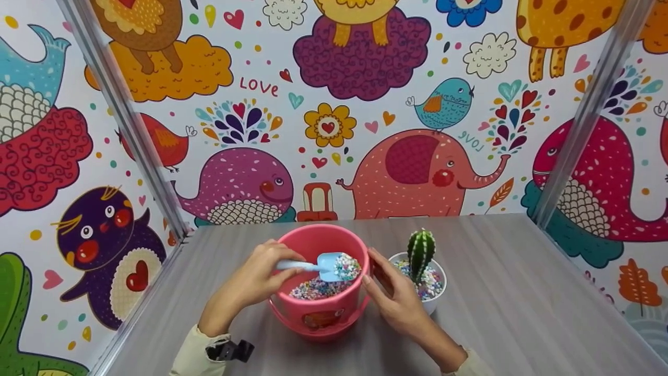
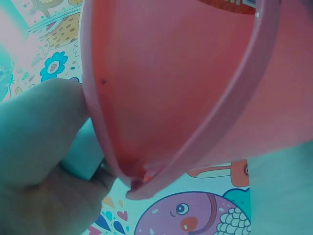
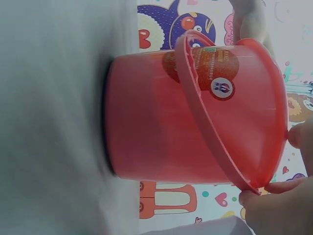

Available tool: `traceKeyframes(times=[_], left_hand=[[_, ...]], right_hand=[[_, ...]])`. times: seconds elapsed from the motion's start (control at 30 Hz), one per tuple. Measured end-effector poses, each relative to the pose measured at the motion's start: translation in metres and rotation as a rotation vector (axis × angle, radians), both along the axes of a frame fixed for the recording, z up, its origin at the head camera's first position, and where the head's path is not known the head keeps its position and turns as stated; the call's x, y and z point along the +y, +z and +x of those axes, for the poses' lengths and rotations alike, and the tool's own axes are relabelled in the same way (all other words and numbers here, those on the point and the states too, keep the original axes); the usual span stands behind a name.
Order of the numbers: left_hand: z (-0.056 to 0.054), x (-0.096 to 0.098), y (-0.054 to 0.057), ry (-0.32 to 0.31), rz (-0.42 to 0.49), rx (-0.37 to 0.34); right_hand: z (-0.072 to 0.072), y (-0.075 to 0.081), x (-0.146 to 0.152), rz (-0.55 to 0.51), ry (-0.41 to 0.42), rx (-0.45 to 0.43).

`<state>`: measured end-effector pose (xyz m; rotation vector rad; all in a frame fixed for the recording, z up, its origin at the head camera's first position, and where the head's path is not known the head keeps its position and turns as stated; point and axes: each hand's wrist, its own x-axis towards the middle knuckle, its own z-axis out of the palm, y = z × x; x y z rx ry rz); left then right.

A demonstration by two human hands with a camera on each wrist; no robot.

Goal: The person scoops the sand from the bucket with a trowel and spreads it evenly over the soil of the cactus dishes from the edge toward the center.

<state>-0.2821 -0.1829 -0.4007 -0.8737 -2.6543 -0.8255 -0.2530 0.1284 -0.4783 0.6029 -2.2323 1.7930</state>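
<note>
My left hand [image 1: 261, 271] holds a light blue toy shovel [image 1: 326, 265] by its handle, over the mouth of a pink bucket [image 1: 318, 316]. Small multicoloured beads [image 1: 346, 267] lie on the shovel's blade, and more beads [image 1: 316, 289] show inside the bucket. In the left wrist view, the shovel handle [image 2: 84, 152] sits between thumb and fingers, beside the bucket rim. My right hand [image 1: 399, 297] grips the bucket's rim on its right side. In the right wrist view, its fingertips touch the rim close to where the bucket handle [image 3: 205, 117] joins.
Just right of my right hand stands a white pot [image 1: 441, 292] holding a green cactus [image 1: 420, 255] and coloured beads. Everything rests on a grey wood-grain table [image 1: 501, 292]. Cartoon-printed panels [image 1: 323, 172] rise behind and at both sides, with metal posts [image 1: 574, 115] at the corners.
</note>
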Motion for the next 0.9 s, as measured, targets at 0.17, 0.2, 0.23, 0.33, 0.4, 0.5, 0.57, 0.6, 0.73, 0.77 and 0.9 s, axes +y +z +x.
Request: traceKeyframes(times=[0.17, 0.2, 0.23, 0.33, 0.4, 0.5, 0.57, 0.6, 0.73, 0.77, 0.9], left_hand=[[0.001, -0.002, -0.001, 0.018, 0.026, 0.031], [0.001, -0.002, -0.001, 0.016, 0.028, 0.041], [0.001, -0.003, -0.002, 0.015, 0.029, 0.049], [0.000, -0.003, -0.002, 0.008, 0.037, 0.074], [0.000, -0.004, -0.003, 0.006, 0.046, 0.084], [0.001, -0.004, -0.002, 0.009, 0.061, 0.088], [0.002, -0.004, -0.001, 0.018, 0.070, 0.085], [0.002, -0.004, -0.001, 0.025, 0.074, 0.080], [0.006, -0.002, 0.003, 0.054, 0.078, 0.047], [0.006, -0.002, 0.003, 0.060, 0.077, 0.035], [0.009, 0.001, 0.007, 0.058, 0.074, 0.019]], right_hand=[[0.007, -0.005, 0.008, 0.008, 0.014, 0.027], [0.009, -0.005, 0.009, 0.016, 0.013, 0.030], [0.010, -0.006, 0.011, 0.023, 0.011, 0.031], [0.015, -0.005, 0.016, 0.033, 0.009, 0.024], [0.018, -0.004, 0.020, 0.038, 0.001, 0.021], [0.022, -0.005, 0.027, 0.040, -0.024, 0.051], [0.023, -0.007, 0.031, 0.038, -0.040, 0.107], [0.023, -0.008, 0.033, 0.033, -0.044, 0.140], [0.023, -0.012, 0.044, 0.016, -0.044, 0.272], [0.022, -0.012, 0.047, 0.010, -0.040, 0.303], [0.023, -0.013, 0.061, -0.005, -0.056, 0.350]])
